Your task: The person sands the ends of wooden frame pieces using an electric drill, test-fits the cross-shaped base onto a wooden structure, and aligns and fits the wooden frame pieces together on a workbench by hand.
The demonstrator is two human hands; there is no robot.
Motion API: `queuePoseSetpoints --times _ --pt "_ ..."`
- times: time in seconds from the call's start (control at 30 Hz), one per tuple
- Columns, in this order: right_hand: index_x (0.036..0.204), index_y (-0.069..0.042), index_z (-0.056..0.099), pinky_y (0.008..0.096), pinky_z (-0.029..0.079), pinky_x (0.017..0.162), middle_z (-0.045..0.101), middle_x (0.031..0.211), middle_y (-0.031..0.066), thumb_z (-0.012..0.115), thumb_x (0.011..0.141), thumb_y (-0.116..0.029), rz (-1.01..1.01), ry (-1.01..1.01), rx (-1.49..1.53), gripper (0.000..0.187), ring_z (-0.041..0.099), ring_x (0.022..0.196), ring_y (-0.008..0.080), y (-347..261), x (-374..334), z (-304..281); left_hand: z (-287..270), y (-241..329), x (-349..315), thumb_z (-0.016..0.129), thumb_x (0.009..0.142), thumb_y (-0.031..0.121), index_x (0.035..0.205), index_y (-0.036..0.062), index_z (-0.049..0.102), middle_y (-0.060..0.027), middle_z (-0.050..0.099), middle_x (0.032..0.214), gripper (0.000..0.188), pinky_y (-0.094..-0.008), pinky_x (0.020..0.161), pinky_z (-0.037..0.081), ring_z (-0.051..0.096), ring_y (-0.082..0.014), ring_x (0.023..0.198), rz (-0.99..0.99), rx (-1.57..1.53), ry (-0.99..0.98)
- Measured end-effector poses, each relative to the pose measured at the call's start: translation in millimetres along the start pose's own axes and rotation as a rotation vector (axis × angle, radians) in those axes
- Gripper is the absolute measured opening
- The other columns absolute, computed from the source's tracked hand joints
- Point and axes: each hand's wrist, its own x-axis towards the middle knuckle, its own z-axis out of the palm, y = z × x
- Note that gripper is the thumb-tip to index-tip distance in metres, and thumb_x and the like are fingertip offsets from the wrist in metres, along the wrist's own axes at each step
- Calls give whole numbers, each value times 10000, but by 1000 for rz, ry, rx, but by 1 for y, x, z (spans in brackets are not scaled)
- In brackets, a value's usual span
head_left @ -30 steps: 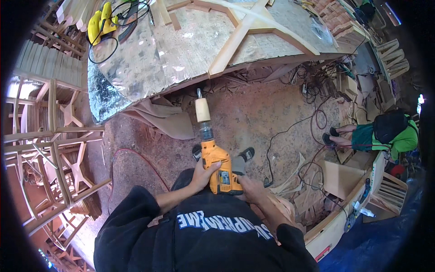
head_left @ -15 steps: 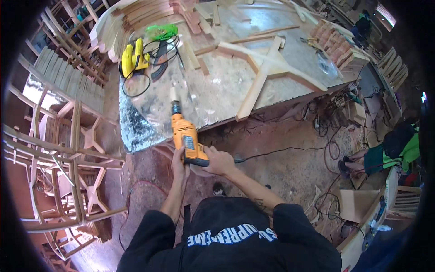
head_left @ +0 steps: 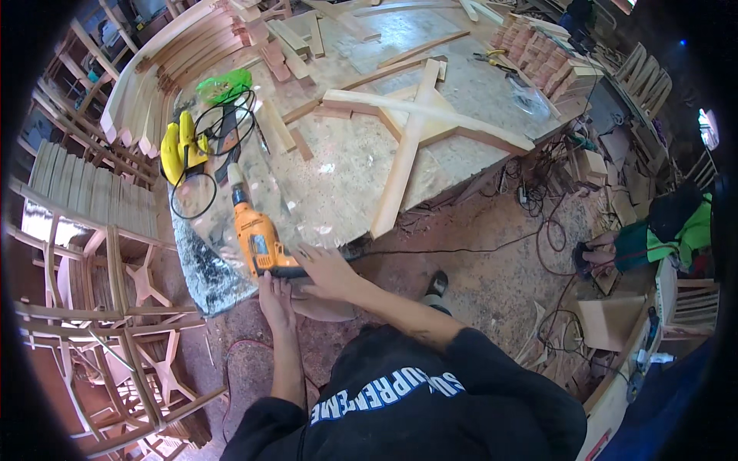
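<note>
An orange power drill (head_left: 257, 234) is over the workbench's near left corner, its nose pointing away from me. A pale cylindrical piece (head_left: 235, 174) is fixed in its chuck. My right hand (head_left: 327, 274) grips the drill's dark handle from the right, fingers lying over it. Below the drill body, my left hand (head_left: 275, 298) holds its rear end with the fingers; part of the grip is hidden. Farther right on the bench lies an X-shaped wooden frame (head_left: 415, 127), apart from both hands.
A yellow power tool (head_left: 182, 146) with a looped black cord and a green bag (head_left: 224, 86) lie on the workbench (head_left: 307, 203). Stacked curved wood (head_left: 154, 84) stands behind them. Chair frames (head_left: 127, 338) crowd the left. A cable (head_left: 461, 250) crosses the floor; another person (head_left: 653, 242) is at right.
The drill and both hands have moved left over the bench corner. My view has shifted, and a foot now shows farther forward on the floor.
</note>
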Motion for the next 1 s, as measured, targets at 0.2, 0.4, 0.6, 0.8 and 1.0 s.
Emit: queuePoseSetpoints --times 0.2,0.4,0.6,0.8,1.0 --pt "1149 -14 594 431 450 958 609 1170 193 709 773 -310 275 8 273 492 563 1132 353 149 -43 -155 91 -23 -27 630 880 138 1462 -32 251 -172 336 1475 715 -412 1122 263 348 -277 1344 826 598 -59" --pt "1347 -63 458 484 341 1019 514 1315 159 745 716 -329 519 46 -469 742 446 1248 338 376 -58 -271 216 -110 16 748 797 244 1332 -50 451 -219 472 1357 679 -407 1075 341 439 -354 1277 788 1510 -307" --pt "1242 -52 524 464 417 894 579 1154 166 779 668 -331 558 -159 -383 688 538 1067 356 464 -120 -323 241 -149 8 806 672 359 1112 4 565 -202 557 1135 614 -462 907 439 526 -379 1095 595 1833 -109" --pt "1027 -49 612 456 460 738 625 920 129 791 646 -339 421 -150 -227 511 594 835 352 475 -103 -355 261 -138 -3 812 685 268 1116 50 594 -158 637 1020 530 -398 797 509 634 -351 940 427 1632 -28" --pt "944 -58 633 445 469 688 620 858 125 790 628 -343 388 -144 -185 453 601 798 335 474 -91 -369 283 -113 -5 823 670 259 1114 48 601 -171 652 1022 539 -390 796 517 650 -343 940 283 1655 -22"
